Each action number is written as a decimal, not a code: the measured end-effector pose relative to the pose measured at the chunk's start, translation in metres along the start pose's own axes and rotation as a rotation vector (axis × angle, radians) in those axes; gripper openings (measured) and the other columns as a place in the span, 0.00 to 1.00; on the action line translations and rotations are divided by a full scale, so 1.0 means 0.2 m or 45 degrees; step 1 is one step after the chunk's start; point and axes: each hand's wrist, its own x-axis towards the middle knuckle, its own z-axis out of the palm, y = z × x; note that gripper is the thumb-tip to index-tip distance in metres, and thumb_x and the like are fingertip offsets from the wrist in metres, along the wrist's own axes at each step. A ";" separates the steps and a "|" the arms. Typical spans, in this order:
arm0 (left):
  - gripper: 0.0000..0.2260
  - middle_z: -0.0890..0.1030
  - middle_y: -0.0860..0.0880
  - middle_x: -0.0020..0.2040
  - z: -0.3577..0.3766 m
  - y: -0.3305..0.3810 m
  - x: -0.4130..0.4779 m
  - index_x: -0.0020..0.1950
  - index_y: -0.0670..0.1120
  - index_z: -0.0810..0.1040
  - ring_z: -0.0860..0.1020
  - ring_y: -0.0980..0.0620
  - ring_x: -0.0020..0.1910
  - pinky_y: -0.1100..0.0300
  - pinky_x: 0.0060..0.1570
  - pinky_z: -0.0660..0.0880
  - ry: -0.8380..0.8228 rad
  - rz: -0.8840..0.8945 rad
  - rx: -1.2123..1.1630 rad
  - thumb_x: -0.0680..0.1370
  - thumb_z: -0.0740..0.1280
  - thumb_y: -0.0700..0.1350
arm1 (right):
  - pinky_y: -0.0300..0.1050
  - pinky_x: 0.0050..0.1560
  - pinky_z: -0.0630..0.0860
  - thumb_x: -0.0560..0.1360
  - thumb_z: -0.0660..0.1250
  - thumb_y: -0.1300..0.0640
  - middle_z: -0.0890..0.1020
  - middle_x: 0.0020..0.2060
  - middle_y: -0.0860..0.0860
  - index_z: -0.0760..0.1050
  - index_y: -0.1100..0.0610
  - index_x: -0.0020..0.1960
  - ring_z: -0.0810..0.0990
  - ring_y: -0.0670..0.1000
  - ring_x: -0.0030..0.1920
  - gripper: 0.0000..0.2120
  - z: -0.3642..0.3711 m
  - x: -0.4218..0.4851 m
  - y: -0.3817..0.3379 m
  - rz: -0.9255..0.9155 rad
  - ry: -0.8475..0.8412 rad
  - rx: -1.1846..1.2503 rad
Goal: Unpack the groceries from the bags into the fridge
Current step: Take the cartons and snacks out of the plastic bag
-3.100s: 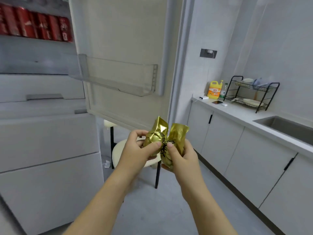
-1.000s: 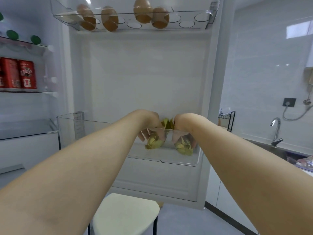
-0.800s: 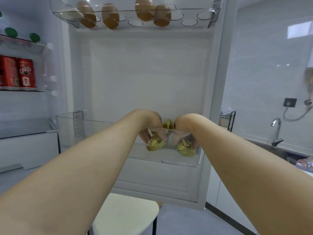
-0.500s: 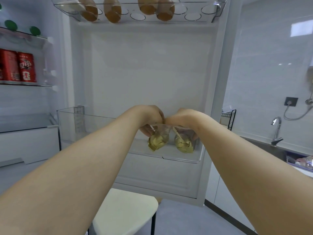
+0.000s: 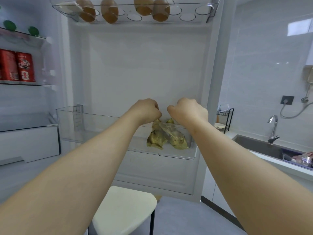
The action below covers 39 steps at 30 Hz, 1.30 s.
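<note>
Half a second back both hands were down inside the door bin, wrapped round the packets. Now both sit higher, above the rim, with a gap open between them.

The two gold foil packets (image 5: 165,133) lie on the floor of the clear door bin (image 5: 94,128), at its right end. The left packet (image 5: 154,140) leans against the right packet (image 5: 178,142).

Left hand (image 5: 147,111): fingers curled under. The left packet's top corner reaches up to its underside; cannot tell whether it pinches the foil.

Right hand (image 5: 190,109): curled like a fist over the right packet's tip, fingertips hidden behind the knuckles. Gripping or not, cannot tell.

Counts:
- Packets: two.
- Brown eggs (image 5: 160,13): four, in the egg tray (image 5: 202,11) at the top of the door.
- Red cans (image 5: 25,68): two in full on a fridge shelf at left, with a possible third cut by the frame edge.
- Green caps (image 5: 9,25): two, on the shelf above.

Outward: cream stool (image 5: 125,209) below the door. To the right are the sink (image 5: 257,145), faucet (image 5: 273,128), black dish rack (image 5: 226,119) and wall socket (image 5: 287,100).

Hard to read:
- The packets show only through the bin's front wall, and their print is illegible.
- The egg tops are cut off by the frame.
- A bag (image 5: 303,160) on the counter runs off the right edge; its contents are not made out.
</note>
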 end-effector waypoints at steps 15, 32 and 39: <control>0.06 0.77 0.51 0.46 0.09 0.28 -0.32 0.48 0.48 0.76 0.75 0.49 0.46 0.58 0.41 0.70 0.540 0.394 0.048 0.75 0.62 0.45 | 0.47 0.44 0.71 0.73 0.60 0.51 0.80 0.45 0.49 0.73 0.53 0.48 0.76 0.54 0.47 0.08 -0.15 -0.28 0.32 -0.179 0.324 0.243; 0.10 0.76 0.50 0.52 1.23 1.23 -0.47 0.56 0.48 0.74 0.74 0.49 0.50 0.58 0.41 0.70 0.062 0.891 0.173 0.78 0.59 0.50 | 0.46 0.48 0.72 0.75 0.60 0.49 0.77 0.54 0.49 0.73 0.53 0.58 0.74 0.51 0.53 0.14 -0.43 -0.75 1.75 0.269 0.224 -0.245; 0.11 0.76 0.49 0.51 1.82 1.60 -0.60 0.57 0.48 0.74 0.74 0.50 0.47 0.59 0.42 0.73 -0.207 0.962 0.116 0.79 0.58 0.50 | 0.41 0.46 0.70 0.77 0.58 0.49 0.75 0.58 0.48 0.71 0.52 0.62 0.75 0.49 0.54 0.15 -0.46 -1.02 2.31 0.538 0.036 -0.297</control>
